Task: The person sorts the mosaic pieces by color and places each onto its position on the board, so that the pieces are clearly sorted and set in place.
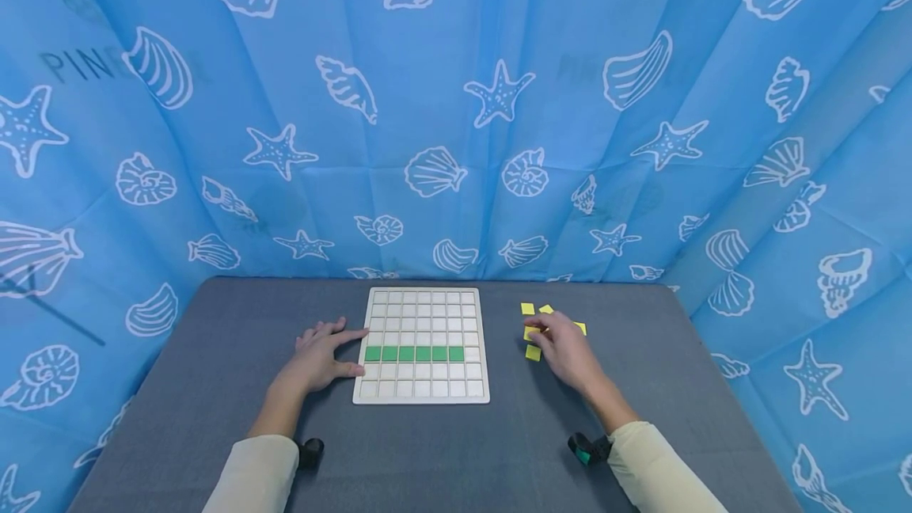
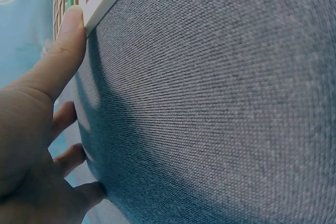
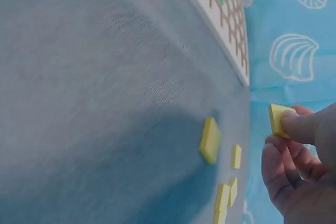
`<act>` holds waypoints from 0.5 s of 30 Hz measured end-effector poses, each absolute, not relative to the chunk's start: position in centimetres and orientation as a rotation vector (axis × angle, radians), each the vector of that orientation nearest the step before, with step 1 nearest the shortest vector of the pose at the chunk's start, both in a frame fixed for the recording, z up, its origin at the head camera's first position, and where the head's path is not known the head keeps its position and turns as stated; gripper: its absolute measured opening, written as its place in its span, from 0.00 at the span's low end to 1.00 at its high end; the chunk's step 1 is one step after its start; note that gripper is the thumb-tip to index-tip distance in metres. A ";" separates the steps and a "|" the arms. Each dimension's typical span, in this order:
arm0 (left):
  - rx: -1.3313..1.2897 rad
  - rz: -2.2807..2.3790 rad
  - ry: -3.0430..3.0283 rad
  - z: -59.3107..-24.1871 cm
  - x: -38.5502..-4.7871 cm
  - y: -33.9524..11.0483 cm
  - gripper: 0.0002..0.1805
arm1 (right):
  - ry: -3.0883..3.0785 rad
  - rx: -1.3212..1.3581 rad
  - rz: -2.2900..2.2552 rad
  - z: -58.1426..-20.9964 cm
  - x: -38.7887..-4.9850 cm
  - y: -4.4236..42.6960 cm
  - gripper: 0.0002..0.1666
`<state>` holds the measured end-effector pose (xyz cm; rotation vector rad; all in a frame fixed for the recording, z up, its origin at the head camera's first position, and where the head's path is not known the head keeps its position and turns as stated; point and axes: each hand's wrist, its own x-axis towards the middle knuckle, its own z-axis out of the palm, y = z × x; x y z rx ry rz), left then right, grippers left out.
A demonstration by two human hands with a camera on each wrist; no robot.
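Observation:
A white gridded board (image 1: 420, 397) lies on the grey table, with a row of several green tiles (image 1: 406, 354) across it. At its left edge, the left hand (image 1: 313, 362) rests thumb and index finger on the rim, fingers spread; the left wrist view shows the thumb (image 2: 65, 51) on the board's edge. To the right of the board, the right hand (image 1: 566, 351) is over several yellow tiles (image 1: 533, 352). In the right wrist view the right hand (image 3: 304, 161) pinches one yellow tile (image 3: 278, 120) between thumb and fingers, above the table.
Loose yellow tiles (image 3: 210, 140) lie on the table below the right hand. A blue curtain (image 1: 456, 101) with white shells and starfish hangs behind the table (image 1: 427, 457) and along its sides.

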<state>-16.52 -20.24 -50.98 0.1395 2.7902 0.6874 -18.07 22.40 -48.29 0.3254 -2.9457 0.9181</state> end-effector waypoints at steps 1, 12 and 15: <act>0.139 0.687 2.790 -51.0 -16.5 -20.2 0.42 | -2.950 0.327 0.927 -48.2 -18.2 22.2 0.14; 0.152 0.677 2.792 -50.8 -16.5 -20.3 0.42 | -2.971 0.249 1.115 -47.7 -18.7 19.6 0.08; 0.146 0.673 2.783 -50.7 -16.5 -20.2 0.42 | -2.962 0.281 1.132 -47.8 -18.7 18.9 0.08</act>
